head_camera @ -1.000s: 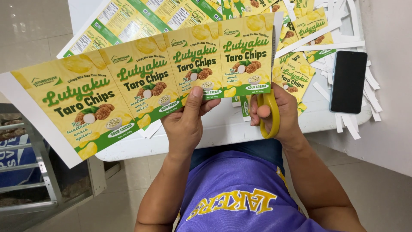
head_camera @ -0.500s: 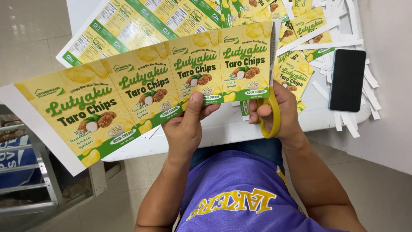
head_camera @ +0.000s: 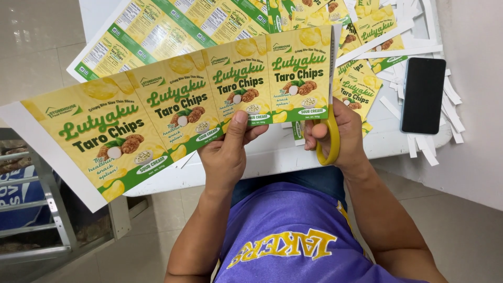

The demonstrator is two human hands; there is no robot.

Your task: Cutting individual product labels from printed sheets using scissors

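My left hand (head_camera: 226, 152) pinches the lower edge of a long yellow-and-green strip of printed snack labels (head_camera: 173, 107), thumb on top, holding it up over the table edge. My right hand (head_camera: 339, 133) grips yellow-handled scissors (head_camera: 330, 133) whose blades run up along the strip's right edge. The strip carries several identical labels side by side and slopes down to the left.
A white table (head_camera: 272, 160) holds another uncut label sheet (head_camera: 173, 26), cut labels (head_camera: 361, 84), white paper offcuts (head_camera: 419, 147) and a black phone (head_camera: 423, 94). A metal rack (head_camera: 36, 209) stands at lower left over a tiled floor.
The scissors have moved up along the right edge of the strip, and the strip has shifted slightly left and up in my left hand.
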